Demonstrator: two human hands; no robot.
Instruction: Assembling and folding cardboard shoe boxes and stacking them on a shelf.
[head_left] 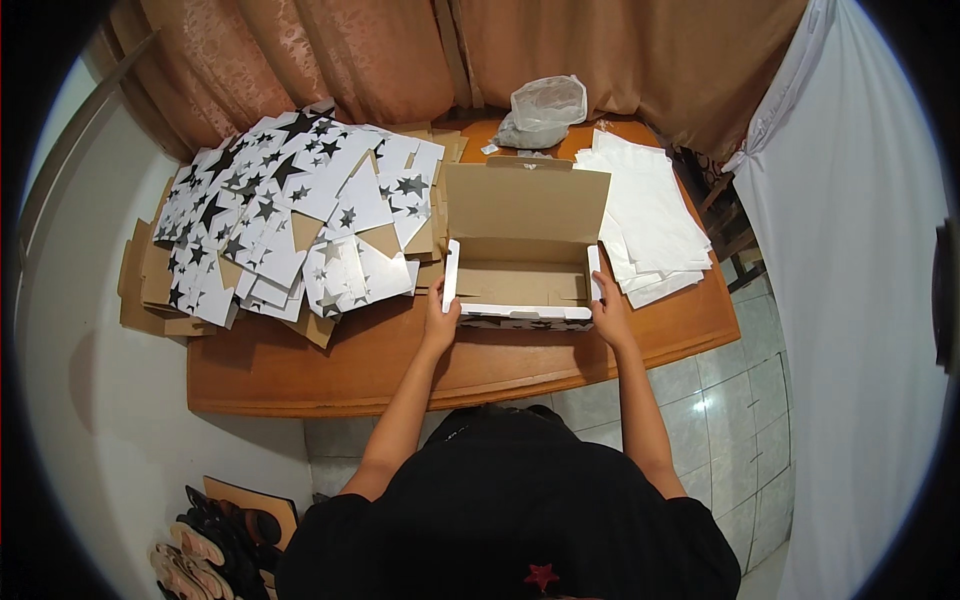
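An open cardboard box, brown inside and white with dark stars outside, stands on the wooden table in front of me. Its lid is raised at the far side, and the inside shows bare cardboard. My left hand grips the box's left side wall near the front corner. On the opposite side, my right hand is closed round the right wall. Both thumbs lie near the white upper edges; the other fingers are mostly hidden behind the walls.
To the left lies a large heap of flat star-printed cardboard pieces. White sheets are stacked at the right. A clear plastic bag sits at the back, before brown curtains. Shoes stand on the floor at lower left.
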